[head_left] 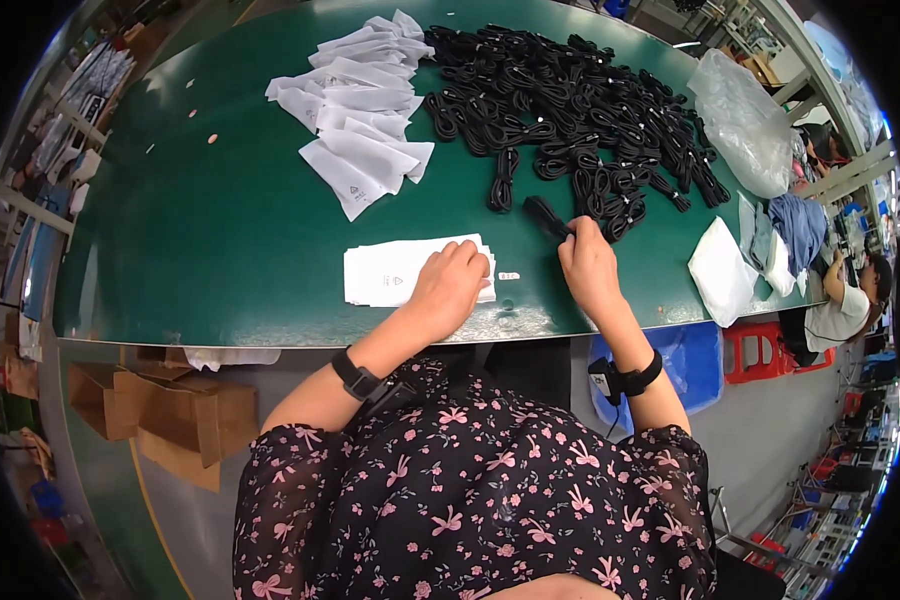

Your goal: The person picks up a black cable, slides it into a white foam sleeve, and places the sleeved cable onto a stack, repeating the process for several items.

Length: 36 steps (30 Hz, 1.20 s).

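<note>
Head view: right hand [590, 268] pinches coiled black cable [547, 216], left hand [450, 285] flat on white bags [385, 272]

Right hand [590, 268] on black cable bundle [547, 216]

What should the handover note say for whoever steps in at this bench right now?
Left hand: resting flat on the stack of flat white paper pouches at the near table edge.
Right hand: gripping one coiled black cable bundle.
Pile of bundled black cables sits far right; loose white pouches far centre.
Done: no filled pouches are visible.
Left: the held cable is not yet in a pouch; the cable pile remains.
</note>
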### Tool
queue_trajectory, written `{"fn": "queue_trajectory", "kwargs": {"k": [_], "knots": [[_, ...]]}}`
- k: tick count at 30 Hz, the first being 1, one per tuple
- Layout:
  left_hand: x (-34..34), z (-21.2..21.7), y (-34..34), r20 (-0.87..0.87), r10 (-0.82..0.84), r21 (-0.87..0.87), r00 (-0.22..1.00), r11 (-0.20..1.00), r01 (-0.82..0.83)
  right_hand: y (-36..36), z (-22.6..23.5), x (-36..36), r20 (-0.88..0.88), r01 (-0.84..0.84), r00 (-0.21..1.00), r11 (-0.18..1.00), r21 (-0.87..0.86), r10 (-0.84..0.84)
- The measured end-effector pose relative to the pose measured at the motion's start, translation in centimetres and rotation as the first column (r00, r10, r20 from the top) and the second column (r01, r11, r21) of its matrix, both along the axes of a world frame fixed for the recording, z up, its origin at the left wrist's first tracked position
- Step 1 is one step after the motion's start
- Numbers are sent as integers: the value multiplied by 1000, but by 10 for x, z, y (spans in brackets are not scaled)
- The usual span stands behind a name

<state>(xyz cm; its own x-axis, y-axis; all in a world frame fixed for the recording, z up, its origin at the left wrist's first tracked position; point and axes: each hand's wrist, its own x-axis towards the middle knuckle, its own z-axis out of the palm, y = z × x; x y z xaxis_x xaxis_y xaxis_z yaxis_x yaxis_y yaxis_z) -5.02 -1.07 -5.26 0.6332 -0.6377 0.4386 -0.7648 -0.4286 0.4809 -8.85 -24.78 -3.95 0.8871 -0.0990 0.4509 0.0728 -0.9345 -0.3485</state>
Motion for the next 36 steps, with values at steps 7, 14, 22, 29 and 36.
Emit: {"fn": "queue_trajectory", "kwargs": {"k": [7,14,22,29,36], "knots": [[2,6,4,-348,36,-124,937,989,-85,28,18,-40,-101,-112,982,923,369,160],[3,16,10,-572,13,-268,820,942,-201,35,20,-55,106,-322,945,937,137,309],[0,16,11,-223,-113,-268,968,962,50,39,22,-49,-392,-73,853,822,564,345],[7,35,12,-263,-78,-302,962,953,-5,50,36,-23,136,-565,825,788,243,549],[35,46,19,-650,-399,-634,647,754,-172,70,42,11,230,-495,860,641,586,455]]}}
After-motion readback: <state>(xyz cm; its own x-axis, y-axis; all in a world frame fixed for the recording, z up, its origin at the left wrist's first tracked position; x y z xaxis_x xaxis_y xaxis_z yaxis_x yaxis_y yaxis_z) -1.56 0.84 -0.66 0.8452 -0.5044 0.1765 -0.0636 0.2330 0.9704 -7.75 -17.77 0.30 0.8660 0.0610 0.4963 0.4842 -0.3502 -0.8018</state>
